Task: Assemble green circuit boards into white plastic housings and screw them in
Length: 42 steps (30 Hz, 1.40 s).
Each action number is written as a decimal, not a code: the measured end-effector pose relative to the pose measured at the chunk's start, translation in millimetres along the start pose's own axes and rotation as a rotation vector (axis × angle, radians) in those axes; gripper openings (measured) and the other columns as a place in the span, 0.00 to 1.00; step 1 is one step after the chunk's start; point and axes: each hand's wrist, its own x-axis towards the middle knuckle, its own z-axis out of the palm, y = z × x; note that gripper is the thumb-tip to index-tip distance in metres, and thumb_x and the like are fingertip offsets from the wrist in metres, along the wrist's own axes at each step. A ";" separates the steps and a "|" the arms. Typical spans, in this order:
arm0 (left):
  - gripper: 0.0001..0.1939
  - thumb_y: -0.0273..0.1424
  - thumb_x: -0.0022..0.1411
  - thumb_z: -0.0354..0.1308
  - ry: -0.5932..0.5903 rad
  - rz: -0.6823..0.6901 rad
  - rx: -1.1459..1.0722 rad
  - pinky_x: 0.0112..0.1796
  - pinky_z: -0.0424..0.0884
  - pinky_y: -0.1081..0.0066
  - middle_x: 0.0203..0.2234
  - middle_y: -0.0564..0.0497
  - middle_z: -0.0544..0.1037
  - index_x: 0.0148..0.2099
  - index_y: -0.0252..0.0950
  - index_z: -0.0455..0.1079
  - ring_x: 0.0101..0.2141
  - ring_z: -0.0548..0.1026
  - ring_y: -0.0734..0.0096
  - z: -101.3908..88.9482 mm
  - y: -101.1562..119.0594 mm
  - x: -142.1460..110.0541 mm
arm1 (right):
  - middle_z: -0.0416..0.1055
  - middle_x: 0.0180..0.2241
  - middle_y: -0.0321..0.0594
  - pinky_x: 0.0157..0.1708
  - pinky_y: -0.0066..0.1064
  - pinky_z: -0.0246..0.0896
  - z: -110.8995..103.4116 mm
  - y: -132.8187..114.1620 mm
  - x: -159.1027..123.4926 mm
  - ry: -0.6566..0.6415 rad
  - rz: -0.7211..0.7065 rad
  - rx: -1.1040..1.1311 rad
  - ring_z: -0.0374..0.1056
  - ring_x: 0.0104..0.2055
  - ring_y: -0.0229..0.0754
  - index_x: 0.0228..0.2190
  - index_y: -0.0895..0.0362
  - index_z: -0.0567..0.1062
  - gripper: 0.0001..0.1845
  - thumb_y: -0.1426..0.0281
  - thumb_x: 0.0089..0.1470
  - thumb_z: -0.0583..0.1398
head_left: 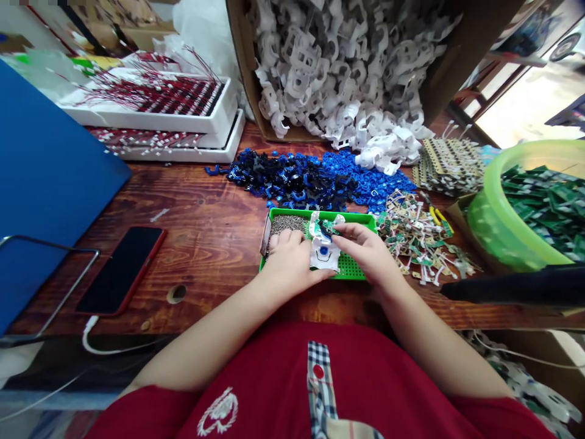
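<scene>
A white plastic housing [325,261] rests over the green tray [372,219], with a small green circuit board and a blue round piece on it. My left hand [290,262] grips the left and lower edge of the housing, its thumb along the bottom. The other left fingers lie curled over small metal screws [286,224] in the tray, their tips hidden. From the right, my right hand [368,247] pinches at a small black part [326,231] on the upper half of the housing. Whether that part is seated there I cannot tell.
Behind the tray lie heaps of black clips [292,177] and blue parts [379,183]. A cardboard box of white housings [338,67] stands behind them. Wired boards [411,238], yellow-handled pliers [439,219] and a green tub [516,225] are right; a phone [122,268] lies left.
</scene>
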 end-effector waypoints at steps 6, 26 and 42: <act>0.28 0.53 0.48 0.58 0.027 -0.051 -0.210 0.47 0.58 0.51 0.41 0.41 0.72 0.42 0.34 0.69 0.47 0.65 0.45 -1.9 2.2 0.4 | 0.71 0.36 0.40 0.38 0.34 0.68 1.8 0.5 -8.8 0.027 0.015 0.156 0.70 0.35 0.38 0.38 0.57 0.70 0.22 0.58 0.43 0.64; 0.34 0.25 0.49 0.64 -0.303 -0.240 -1.550 0.46 0.66 0.64 0.48 0.44 0.73 0.56 0.38 0.54 0.46 0.73 0.61 -7.6 7.6 -42.2 | 0.63 0.45 0.43 0.50 0.39 0.62 -14.4 -36.9 -49.9 0.040 -0.734 -0.572 0.62 0.49 0.45 0.46 0.51 0.67 0.25 0.71 0.44 0.63; 0.32 0.31 0.59 0.57 -0.196 -0.149 -1.624 0.55 0.60 0.62 0.60 0.48 0.61 0.63 0.44 0.50 0.58 0.60 0.56 -4.6 13.1 -46.0 | 0.64 0.50 0.47 0.51 0.38 0.62 -17.2 -49.3 -51.7 -0.274 -0.888 -0.952 0.61 0.52 0.44 0.45 0.58 0.70 0.19 0.68 0.50 0.60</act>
